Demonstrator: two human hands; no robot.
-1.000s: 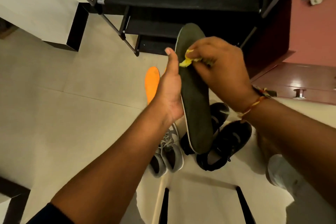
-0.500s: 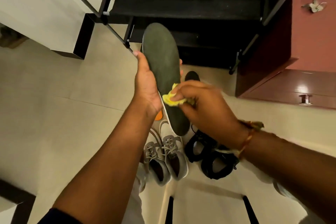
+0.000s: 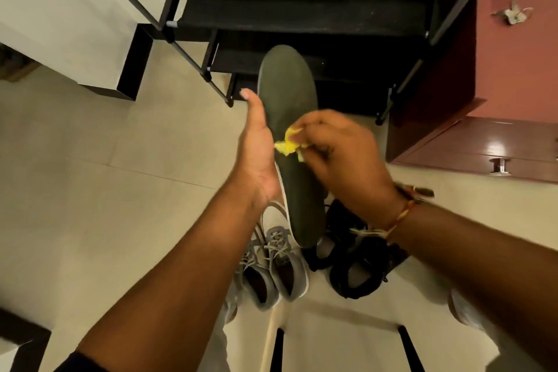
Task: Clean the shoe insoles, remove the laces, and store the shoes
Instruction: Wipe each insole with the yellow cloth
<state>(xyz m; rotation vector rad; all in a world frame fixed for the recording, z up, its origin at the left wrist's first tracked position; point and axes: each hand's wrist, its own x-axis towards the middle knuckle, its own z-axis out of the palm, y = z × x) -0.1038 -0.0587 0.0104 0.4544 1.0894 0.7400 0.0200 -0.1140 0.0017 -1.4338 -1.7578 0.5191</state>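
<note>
Left hand (image 3: 256, 157) holds the dark green insole (image 3: 290, 93) up over the floor (image 3: 120, 190), toe end toward the black shoe rack (image 3: 302, 18). Its thumb lies straight along the insole's left edge; the fingers are hidden behind, probably wrapped. Right hand (image 3: 341, 154), slightly blurred: its grip pinches a crumpled yellow cloth (image 3: 287, 146) against the insole's middle. Below, a pair of grey sneakers (image 3: 277, 266) stands on the floor, with black shoes (image 3: 356, 269) just beside them to the right.

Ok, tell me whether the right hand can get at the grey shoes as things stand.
Probably not directly: the right hand pinches the yellow cloth against the insole, and that insole, held by the left hand, hangs between it and the grey shoes on the floor.
</note>
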